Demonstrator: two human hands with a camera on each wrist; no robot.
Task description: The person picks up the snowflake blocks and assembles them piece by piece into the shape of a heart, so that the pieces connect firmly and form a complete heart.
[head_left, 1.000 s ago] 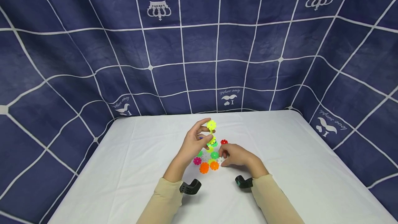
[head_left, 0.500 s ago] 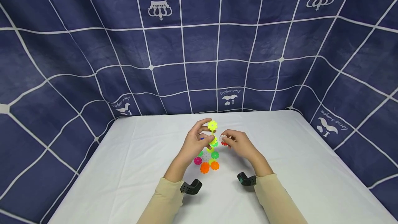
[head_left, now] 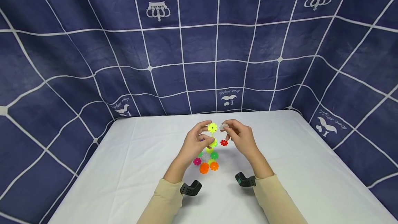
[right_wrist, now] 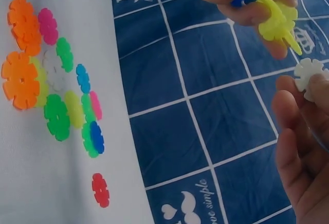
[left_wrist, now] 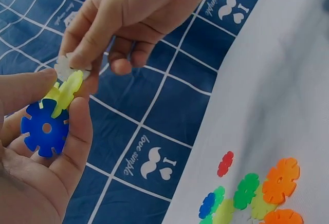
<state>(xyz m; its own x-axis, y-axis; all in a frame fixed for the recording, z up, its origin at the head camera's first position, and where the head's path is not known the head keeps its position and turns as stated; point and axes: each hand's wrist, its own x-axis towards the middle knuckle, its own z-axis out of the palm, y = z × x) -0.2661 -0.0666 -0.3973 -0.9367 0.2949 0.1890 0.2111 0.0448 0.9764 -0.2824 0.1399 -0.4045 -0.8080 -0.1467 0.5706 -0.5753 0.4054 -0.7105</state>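
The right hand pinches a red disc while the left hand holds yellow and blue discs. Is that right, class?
Red is wrong: the right wrist view shows the right hand pinching a white disc. The left hand holds yellow and blue discs.

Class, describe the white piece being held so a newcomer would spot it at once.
Above the white table, find the person's raised right hand. It pinches a notched disc that is white, unlike the yellow pieces and blue disc in the left hand opposite.
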